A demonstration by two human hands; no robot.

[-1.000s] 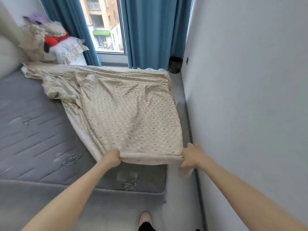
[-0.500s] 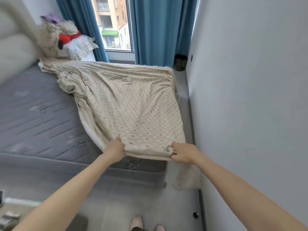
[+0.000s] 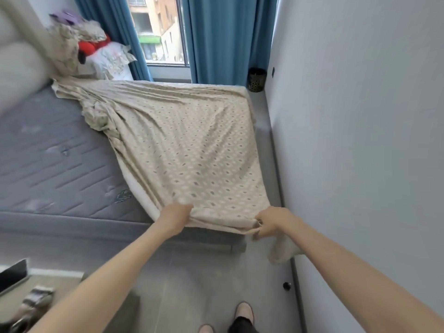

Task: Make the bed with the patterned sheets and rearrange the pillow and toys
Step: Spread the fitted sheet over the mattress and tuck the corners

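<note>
Left hand (image 3: 175, 216), right hand (image 3: 272, 221), gripping sheet (image 3: 192, 152) hem

Sheet (image 3: 192, 150) lies on mattress (image 3: 48, 164), pillow (image 3: 113, 61) behind.

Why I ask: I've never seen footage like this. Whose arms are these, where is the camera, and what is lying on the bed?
There is no machine here. A person wears one wide-angle camera on the head, looking forward and down, so the two bare arms are their own. The left hand and the right hand each grip the near edge of the patterned sheet, at the near corner of the bed beside the wall. The sheet covers only the side next to the wall and is bunched up further back. The rest of the grey mattress is bare. In the far left corner, a pillow and a red toy are piled with other bedding next to the blue curtains.
</note>
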